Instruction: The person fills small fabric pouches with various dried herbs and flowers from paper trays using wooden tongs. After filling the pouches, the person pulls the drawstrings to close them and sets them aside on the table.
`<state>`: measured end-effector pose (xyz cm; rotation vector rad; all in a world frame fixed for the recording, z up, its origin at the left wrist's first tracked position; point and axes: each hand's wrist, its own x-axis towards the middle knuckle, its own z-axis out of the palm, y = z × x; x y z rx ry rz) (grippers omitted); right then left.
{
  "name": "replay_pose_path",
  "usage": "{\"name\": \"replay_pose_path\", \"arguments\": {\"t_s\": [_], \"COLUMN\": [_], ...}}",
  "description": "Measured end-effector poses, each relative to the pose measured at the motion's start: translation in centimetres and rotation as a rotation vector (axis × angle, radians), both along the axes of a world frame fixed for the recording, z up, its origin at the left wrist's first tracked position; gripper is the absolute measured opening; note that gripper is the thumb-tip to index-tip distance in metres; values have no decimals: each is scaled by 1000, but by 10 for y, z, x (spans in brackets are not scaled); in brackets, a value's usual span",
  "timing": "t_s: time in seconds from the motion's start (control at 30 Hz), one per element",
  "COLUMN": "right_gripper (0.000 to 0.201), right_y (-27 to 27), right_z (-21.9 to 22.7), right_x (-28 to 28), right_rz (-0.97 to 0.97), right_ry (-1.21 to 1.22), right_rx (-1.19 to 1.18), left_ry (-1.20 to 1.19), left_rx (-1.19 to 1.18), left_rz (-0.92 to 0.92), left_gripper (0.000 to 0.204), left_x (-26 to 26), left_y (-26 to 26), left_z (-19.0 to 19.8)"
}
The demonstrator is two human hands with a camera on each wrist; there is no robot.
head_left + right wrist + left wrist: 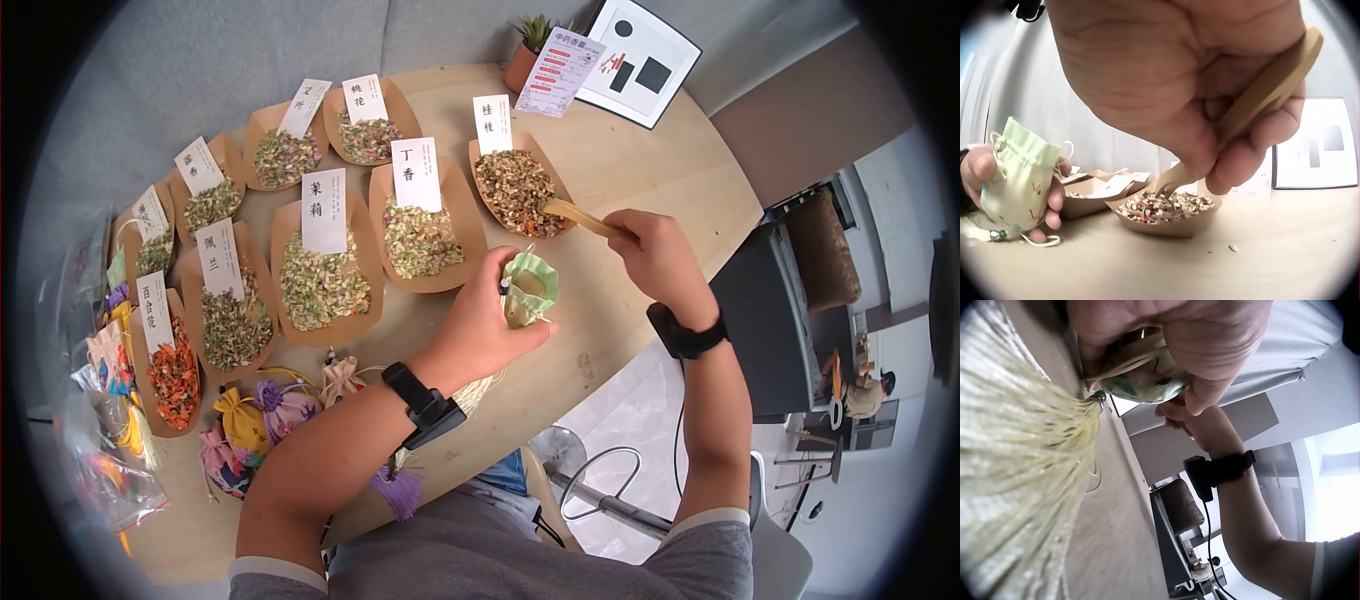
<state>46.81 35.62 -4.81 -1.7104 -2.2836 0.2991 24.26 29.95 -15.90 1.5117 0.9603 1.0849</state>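
Observation:
My left hand [487, 325] grips a pale green drawstring pouch [531, 287], its gathered mouth open and facing up. Under the pouch hangs a cream tassel [1029, 456] with a green bead, large in the left wrist view. In my right hand [660, 262] a wooden scoop [585, 217] is pinched between thumb and fingers. The scoop's tip dips into brown, chopped dried herbs [1166, 208] in a brown paper tray [1160, 229] at the right end of the trays. This tray carries a white label card [491, 125]. The pouch is near this tray's front edge.
More paper trays [365, 300] of dried herbs and flowers, each with a card, fill the table's left and back. Several finished-looking pouches [243, 420] lie at front left beside plastic bags [115, 480]. A potted plant [530, 45], purple leaflet [560, 72] and framed board [640, 62] stand behind.

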Motion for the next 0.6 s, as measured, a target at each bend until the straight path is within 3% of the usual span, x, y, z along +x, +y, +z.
{"name": "replay_pose_path", "arguments": {"t_s": [0.1, 0.17, 0.23, 0.3, 0.33, 0.4, 0.6], "right_gripper": [23, 21, 23, 24, 24, 19, 7], "right_y": [-17, -25, -26, -17, -11, 2, 19], "right_z": [25, 31, 37, 25, 16, -7, -43], "right_x": [3, 9, 5, 5, 6, 9, 1], "right_rz": [17, 187, 169, 125, 124, 83, 35], "right_ry": [143, 286, 229, 87, 87, -102, -213], "right_rx": [-178, -336, -418, -138, -136, 82, 164], "left_ry": [-13, -26, -18, -9, 2, 5, -14], "left_rx": [-7, -4, -29, -20, -13, 0, -9], "left_rz": [0, -3, -1, -7, -10, -3, -10], "left_gripper": [83, 83, 83, 83, 83, 83, 83], "left_x": [0, 1, 1, 0, 0, 0, -1], "left_y": [0, 0, 0, 0, 0, 0, 0], "left_z": [0, -1, 0, 1, 2, 2, 0]}}
